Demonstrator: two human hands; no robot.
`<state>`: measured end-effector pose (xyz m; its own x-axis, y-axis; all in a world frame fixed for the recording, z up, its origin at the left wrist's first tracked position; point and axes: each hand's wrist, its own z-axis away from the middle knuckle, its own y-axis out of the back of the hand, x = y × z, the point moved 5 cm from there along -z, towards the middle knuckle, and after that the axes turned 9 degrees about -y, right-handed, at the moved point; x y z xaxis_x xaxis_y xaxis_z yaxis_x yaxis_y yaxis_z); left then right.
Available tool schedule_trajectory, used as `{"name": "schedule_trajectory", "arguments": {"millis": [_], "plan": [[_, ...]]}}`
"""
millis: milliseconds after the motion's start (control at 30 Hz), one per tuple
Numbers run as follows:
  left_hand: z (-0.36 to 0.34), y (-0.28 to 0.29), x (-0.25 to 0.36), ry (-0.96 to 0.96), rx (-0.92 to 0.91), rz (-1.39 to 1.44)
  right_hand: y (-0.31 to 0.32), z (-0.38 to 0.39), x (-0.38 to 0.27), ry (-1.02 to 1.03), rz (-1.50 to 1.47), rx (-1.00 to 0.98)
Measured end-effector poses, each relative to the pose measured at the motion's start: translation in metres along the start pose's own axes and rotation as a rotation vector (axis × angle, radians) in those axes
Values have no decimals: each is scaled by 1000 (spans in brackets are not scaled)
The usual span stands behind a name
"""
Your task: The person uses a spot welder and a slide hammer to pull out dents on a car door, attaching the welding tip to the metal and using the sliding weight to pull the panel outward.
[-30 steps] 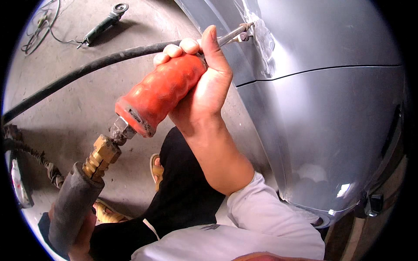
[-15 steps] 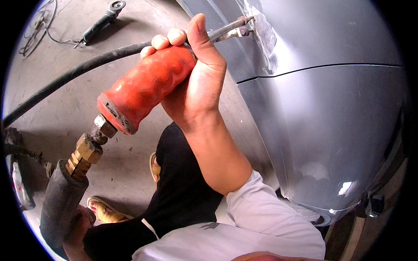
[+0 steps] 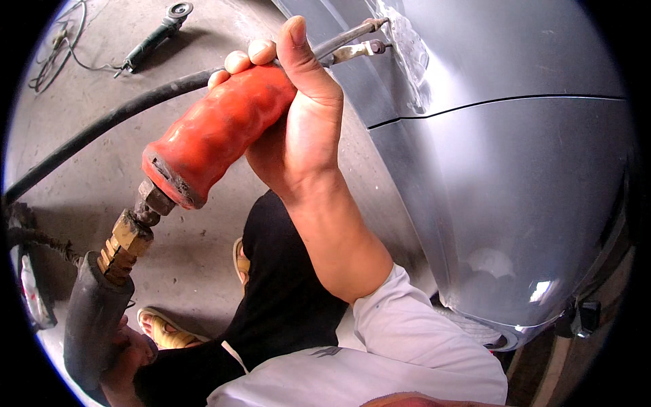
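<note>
The grey car body (image 3: 515, 183) fills the right. A black hose (image 3: 115, 119) reaches the right hand (image 3: 312, 125), whose fingers (image 3: 262, 51) clamp round the red-gripped tool (image 3: 220, 132); metal rods (image 3: 344, 39) beyond end near the scuffed patch (image 3: 410, 57), contact unclear. The left hand (image 3: 132, 347) meets the black sleeve (image 3: 95, 319), finger closure hidden. A grinder (image 3: 159, 41) lies on the floor (image 3: 196, 247).

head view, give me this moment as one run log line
right hand: grips red handle | left hand: against black sleeve, grip partly hidden | rod tip: near scuffed patch, contact unclear
</note>
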<state>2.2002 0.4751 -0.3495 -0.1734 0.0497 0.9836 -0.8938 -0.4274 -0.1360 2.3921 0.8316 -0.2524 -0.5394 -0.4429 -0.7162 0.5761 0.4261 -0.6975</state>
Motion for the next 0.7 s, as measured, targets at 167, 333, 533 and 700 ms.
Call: {"name": "schedule_trajectory", "arguments": {"millis": [167, 333, 533, 700], "plan": [[-2, 4, -1, -61, 34, -190, 0, -1, -1, 21, -38, 2], [2, -9, 10, 128, 47, -34, 2, -1, -1, 19, -21, 10], [-7, -6, 15, 6, 125, -144, 5, -5, -2, 20, -40, 43], [-9, 5, 10, 17, 82, -172, -1, -14, -26, 39, -21, 193]]}}
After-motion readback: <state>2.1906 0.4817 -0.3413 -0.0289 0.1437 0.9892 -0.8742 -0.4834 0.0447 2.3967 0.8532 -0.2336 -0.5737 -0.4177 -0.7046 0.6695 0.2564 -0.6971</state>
